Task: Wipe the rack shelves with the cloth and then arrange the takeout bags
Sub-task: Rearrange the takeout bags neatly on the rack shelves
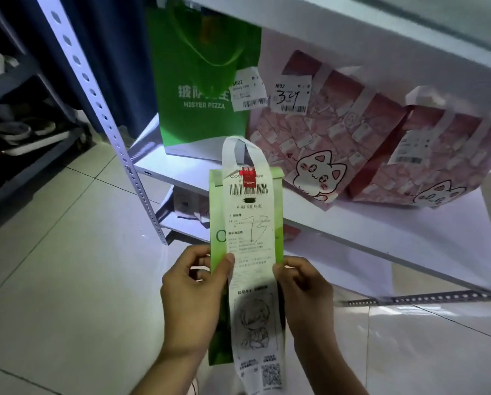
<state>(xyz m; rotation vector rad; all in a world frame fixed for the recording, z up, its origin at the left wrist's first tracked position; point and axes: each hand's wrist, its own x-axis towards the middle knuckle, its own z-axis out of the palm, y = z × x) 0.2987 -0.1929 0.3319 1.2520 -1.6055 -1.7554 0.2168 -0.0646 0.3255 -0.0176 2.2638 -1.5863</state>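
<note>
Receipt (252, 280) fine print too small

— What is the person wearing on the arms?

— No sleeve shows. Both forearms are bare from the lower edge of the view up to the wrists.

— And the hands?

— The left hand (193, 295) and the right hand (304, 292) are bare too: no gloves, no rings, no watch or band at either wrist.

— Any detail on the fingers?

— The nails look short and plain; the left thumb's nail shows near the green bag (218, 246).
</note>
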